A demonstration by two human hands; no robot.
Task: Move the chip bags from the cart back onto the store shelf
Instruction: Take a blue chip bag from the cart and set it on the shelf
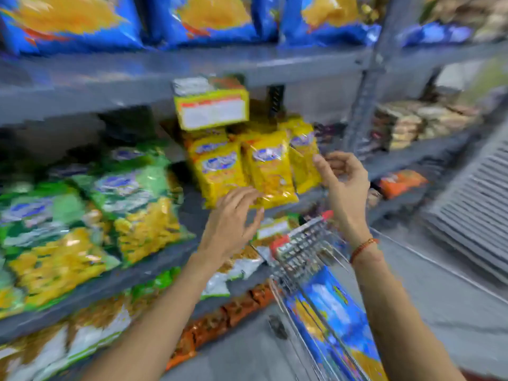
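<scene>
Chip bags are everywhere, and the shot is pretty blurry. Three yellow bags (268, 171) stand upright in a row at the front of the middle shelf (308, 200), shiny plastic with a blue-white logo near the top, and more yellow ones are stacked behind them. Left hand (233, 218) is spread wide, fingers fanned out right at the bottom of the middle yellow bag, not gripping anything. Right hand (343, 178) is loosely curled and open with its fingertips right at the edge of the rightmost yellow bag, can't tell if it's actually touching. A red thread band (362, 248) sits on that wrist. Down by the arms there's a wire cart (302, 251) with a big blue bag (338, 320) inside it, yellow chips printed on the front. Shelves are grey metal: green bags (110, 204) to the left, blue ones (192, 20) on the shelf above, orange packs (214, 323) down low. Floor (445, 298) is plain grey.
</scene>
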